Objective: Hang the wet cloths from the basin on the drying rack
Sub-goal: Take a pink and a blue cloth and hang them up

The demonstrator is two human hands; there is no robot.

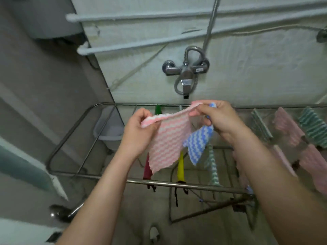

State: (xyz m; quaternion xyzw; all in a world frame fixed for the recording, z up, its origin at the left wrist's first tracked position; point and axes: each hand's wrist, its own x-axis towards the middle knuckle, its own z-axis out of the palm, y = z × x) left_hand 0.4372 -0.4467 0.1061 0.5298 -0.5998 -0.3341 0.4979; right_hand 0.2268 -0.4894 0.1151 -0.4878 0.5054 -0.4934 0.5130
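Left hand (139,131) and right hand (218,119) stretch pink cloth (168,140) seemingly crosswise.

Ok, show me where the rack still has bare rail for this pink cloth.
Freest: the left end of the drying rack, bare rods between its curved corner and the maroon peg. The middle is tighter: a yellow peg and a green-striped cloth hang there. The right end is crowded with a hung pink cloth and green cloths.
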